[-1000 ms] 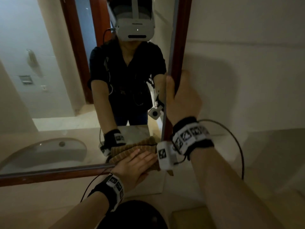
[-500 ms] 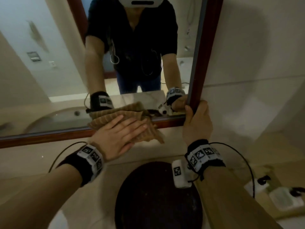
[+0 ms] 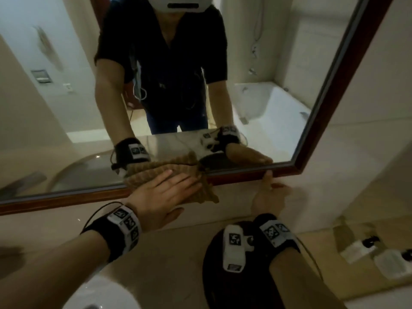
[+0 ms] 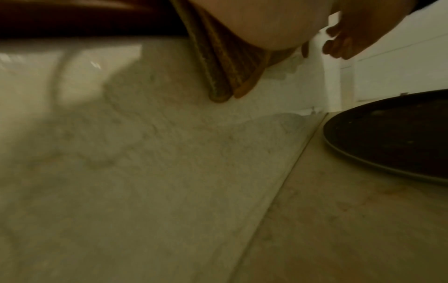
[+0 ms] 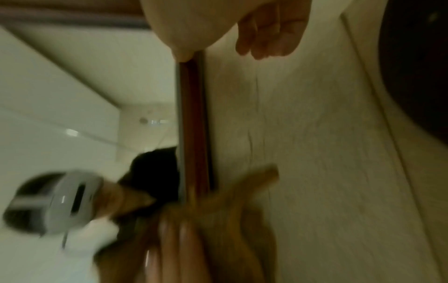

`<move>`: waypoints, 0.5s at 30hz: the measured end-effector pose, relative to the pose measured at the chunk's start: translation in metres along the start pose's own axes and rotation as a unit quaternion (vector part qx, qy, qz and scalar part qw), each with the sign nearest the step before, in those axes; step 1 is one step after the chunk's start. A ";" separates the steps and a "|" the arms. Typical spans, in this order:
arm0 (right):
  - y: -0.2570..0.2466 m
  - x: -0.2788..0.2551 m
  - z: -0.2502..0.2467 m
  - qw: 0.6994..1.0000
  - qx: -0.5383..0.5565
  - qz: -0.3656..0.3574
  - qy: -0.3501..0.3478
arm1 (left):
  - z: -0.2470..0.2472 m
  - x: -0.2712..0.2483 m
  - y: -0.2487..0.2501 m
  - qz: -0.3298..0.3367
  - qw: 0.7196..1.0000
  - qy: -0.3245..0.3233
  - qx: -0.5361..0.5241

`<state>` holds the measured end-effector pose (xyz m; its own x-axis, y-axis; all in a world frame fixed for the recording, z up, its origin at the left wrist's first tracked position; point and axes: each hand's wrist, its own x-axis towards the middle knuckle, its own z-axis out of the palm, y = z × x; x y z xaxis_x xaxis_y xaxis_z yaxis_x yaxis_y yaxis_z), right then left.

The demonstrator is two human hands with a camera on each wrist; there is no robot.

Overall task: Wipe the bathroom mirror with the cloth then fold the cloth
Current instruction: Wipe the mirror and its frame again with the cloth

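Both hands met the mirror (image 3: 267, 85): left hand (image 3: 165, 192) flat, pressing the cloth (image 3: 153, 173); right hand (image 3: 267, 197) loosely curled, thumb on frame (image 3: 240, 176).

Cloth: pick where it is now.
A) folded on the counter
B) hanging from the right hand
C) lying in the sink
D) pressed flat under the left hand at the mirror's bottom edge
D: the left hand lies flat on the cloth, holding it against the mirror at its lower frame.

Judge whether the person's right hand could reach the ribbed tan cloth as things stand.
Probably yes. The right hand touches the brown wooden mirror frame right of the ribbed tan cloth, with nothing between them. The left hand presses the cloth but leaves its hanging corner uncovered.
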<state>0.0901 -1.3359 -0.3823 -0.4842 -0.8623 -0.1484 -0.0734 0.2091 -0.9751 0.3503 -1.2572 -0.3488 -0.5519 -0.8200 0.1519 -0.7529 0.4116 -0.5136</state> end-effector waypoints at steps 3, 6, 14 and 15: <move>-0.008 -0.050 0.048 0.992 0.004 0.008 -0.127 | -0.017 0.004 -0.032 0.083 0.996 -0.017 -0.006; -0.033 -0.072 0.062 0.971 0.017 0.154 -0.181 | -0.053 0.013 -0.068 0.112 0.994 0.017 0.013; -0.060 -0.052 0.039 0.940 -0.090 0.194 -0.266 | -0.259 0.079 -0.193 0.045 0.964 0.178 0.191; -0.061 -0.054 0.040 0.941 -0.093 0.192 -0.262 | -0.282 0.083 -0.198 0.004 0.962 0.198 0.187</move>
<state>0.1555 -1.3206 -0.3211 -0.0127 -0.8057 -0.5922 -0.1560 0.5866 -0.7947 0.3527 -1.2946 0.0035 -0.7067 -0.5707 0.4182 -0.6065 0.1842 -0.7735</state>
